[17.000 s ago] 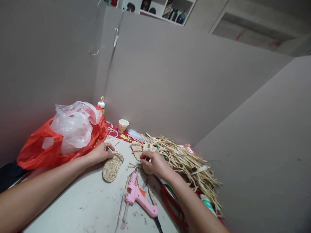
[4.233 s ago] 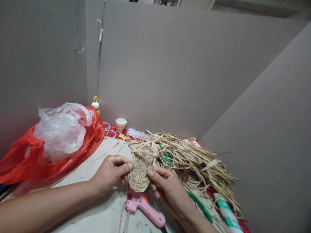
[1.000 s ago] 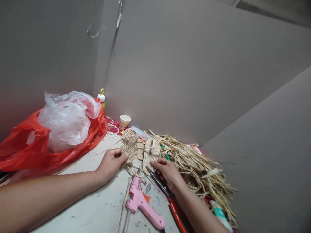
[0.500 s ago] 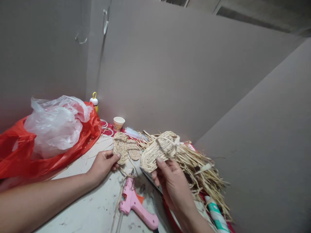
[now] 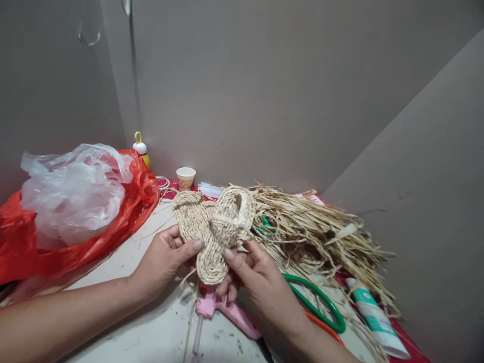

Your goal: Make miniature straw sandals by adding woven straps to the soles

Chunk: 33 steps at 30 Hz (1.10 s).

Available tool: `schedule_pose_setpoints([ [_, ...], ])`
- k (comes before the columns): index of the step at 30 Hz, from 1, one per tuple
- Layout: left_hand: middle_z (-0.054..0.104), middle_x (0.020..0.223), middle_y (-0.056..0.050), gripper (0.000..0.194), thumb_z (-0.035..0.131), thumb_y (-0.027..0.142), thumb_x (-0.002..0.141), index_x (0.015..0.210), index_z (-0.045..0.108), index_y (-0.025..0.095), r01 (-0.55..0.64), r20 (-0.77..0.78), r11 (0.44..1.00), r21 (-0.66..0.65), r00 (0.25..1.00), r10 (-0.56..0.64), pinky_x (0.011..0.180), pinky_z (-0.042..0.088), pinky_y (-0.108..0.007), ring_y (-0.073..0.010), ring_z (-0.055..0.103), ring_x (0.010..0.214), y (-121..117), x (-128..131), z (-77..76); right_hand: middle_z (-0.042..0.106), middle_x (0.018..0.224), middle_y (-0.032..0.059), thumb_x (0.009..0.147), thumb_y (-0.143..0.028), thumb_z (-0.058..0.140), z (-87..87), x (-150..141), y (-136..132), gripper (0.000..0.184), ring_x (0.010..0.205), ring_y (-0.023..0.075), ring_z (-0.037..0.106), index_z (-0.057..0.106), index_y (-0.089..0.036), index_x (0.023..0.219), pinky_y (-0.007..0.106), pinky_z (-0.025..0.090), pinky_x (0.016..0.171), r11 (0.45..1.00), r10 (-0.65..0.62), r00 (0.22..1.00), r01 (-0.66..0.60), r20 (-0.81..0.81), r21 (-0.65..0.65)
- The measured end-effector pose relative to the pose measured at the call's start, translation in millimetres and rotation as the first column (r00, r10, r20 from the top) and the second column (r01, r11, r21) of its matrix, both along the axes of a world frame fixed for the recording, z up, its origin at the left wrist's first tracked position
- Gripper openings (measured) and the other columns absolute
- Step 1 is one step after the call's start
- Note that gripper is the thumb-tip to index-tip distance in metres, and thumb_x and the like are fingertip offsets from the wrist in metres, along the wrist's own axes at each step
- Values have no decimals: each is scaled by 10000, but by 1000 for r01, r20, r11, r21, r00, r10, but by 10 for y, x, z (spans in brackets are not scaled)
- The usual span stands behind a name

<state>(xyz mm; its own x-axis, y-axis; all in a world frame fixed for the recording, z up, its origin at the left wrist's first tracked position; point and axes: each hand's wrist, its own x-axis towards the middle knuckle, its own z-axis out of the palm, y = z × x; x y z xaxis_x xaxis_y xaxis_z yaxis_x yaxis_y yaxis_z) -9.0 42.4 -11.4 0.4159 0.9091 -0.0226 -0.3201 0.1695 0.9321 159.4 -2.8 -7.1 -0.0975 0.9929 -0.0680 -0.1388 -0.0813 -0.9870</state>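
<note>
Two woven straw slippers are held up close together, the right one overlapping the left. My left hand is closed on the edge of the left straw slipper, thumb on top. In my right hand, pinched between thumb and fingers near its lower end, is the other straw slipper; a strap of twisted straw crosses it. Just below both hands a pink glue gun lies on the table, partly hidden by the right hand. A clear glue stick sticks out of its back.
A pile of dry straw spreads at the right. Green and orange loops lie by my right forearm, near a green-and-white roll. Behind stand a paper cup and a yellow-white bottle. A red plastic bag lies left.
My hands have come together, bringing the two slippers from apart to overlapping. The right slipper has turned more upright, and the left one is lifted nearer. The view has shifted.
</note>
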Motion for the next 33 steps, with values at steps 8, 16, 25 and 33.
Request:
schedule_pose_setpoints([
  [8,616,634,-1,264,754,308,675,793,587,140,-87,-32,996,7,996,87,498,425,-208,-96,508,506,11,-8,5,661,501,10,776,-401,684,-1,13,-4,289,349,84,548,585,-152,885,151,433,374,997,22,997,-27,-75,-67],
  [16,612,667,8,257,725,305,709,859,582,153,-140,-24,989,51,990,141,556,459,-235,-108,534,550,41,-19,-32,677,540,44,715,-336,751,-14,16,-2,242,428,91,588,693,-102,731,159,440,418,969,125,986,-145,-110,-198],
  [25,609,647,7,291,734,340,694,841,571,150,-139,-27,990,9,990,140,510,436,-217,-104,523,526,17,2,-56,681,530,44,729,-366,735,-53,20,14,277,419,90,600,686,-94,725,157,454,436,964,157,979,-181,-129,-196],
  [33,624,623,0,331,736,390,679,823,565,146,-140,-8,990,-17,990,140,484,437,-210,-94,522,481,11,16,-44,675,524,53,701,-414,749,-105,-20,59,345,385,96,585,659,-95,795,151,437,388,971,148,976,-174,-159,-161],
])
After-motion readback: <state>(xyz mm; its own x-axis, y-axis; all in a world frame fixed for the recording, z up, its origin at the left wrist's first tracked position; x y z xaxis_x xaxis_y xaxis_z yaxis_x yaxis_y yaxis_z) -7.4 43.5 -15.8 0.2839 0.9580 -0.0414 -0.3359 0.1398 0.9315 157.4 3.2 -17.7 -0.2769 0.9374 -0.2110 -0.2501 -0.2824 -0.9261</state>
